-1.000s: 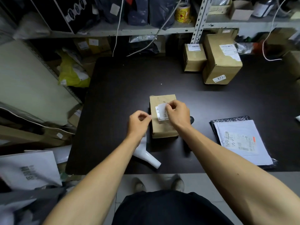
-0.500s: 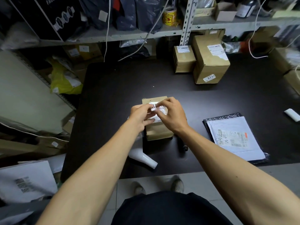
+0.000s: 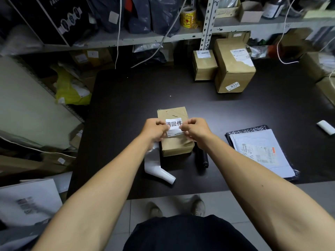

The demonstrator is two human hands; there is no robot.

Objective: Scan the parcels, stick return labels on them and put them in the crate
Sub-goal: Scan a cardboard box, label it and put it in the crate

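Observation:
A small brown cardboard parcel (image 3: 175, 142) lies in the middle of the dark table (image 3: 126, 109). Over its top I hold a white return label (image 3: 173, 123) with black characters. My left hand (image 3: 155, 129) pinches the label's left edge and my right hand (image 3: 196, 129) pinches its right edge. A white handheld scanner (image 3: 157, 170) lies on the table just left of the parcel, below my left wrist. A black cylinder (image 3: 201, 157) lies against the parcel's right side. No crate is in view.
Two taped cardboard boxes (image 3: 204, 67) (image 3: 233, 66) stand at the back right. A white and grey mailer bag (image 3: 261, 153) lies at the right front. A small white object (image 3: 325, 126) lies at the far right. Cluttered shelves (image 3: 126, 39) rise behind and at the left.
My left hand came in and took the label's left edge. The label, earlier held by my right hand alone against the parcel, now faces up, stretched between both hands.

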